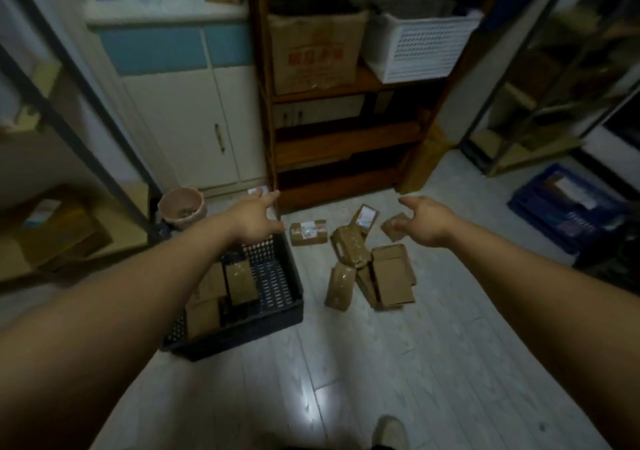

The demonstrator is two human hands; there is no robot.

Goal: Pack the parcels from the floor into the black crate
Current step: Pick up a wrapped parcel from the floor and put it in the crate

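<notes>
Both my arms reach forward over the pale plank floor (pixel 433 363), and both hands are empty: my left hand (pixel 256 221) hangs above the far edge of the black perforated plastic crate (pixel 273 286) with its fingers (pixel 272 196) loosely spread, and my right hand (pixel 429 222) hovers with its fingers (pixel 407 202) open and slightly curled. The loose pile of brown taped cardboard parcels (pixel 367 269) lies on the floor just right of the crate, below and a little left of my right hand, so that hand looks the nearer one for the next pick. Closest under it is a small brown parcel (pixel 394 226), partly hidden by my palm; left of that a labelled oblong brown parcel (pixel 308 233) lies with its long axis running left to right, just beyond the crate's far right corner, about as near my left hand as my right. Several brown parcels (pixel 225 290) already sit in the crate's left half, leaving the right half bare, so I judge the packing partly done. Around me the room is dim and tight: a dark wooden shelf unit (pixel 332 144) stands beyond the pile, a white cupboard (pixel 194 127) to its left, and a pinkish round pot (pixel 181 205) beside the crate's far left corner.
</notes>
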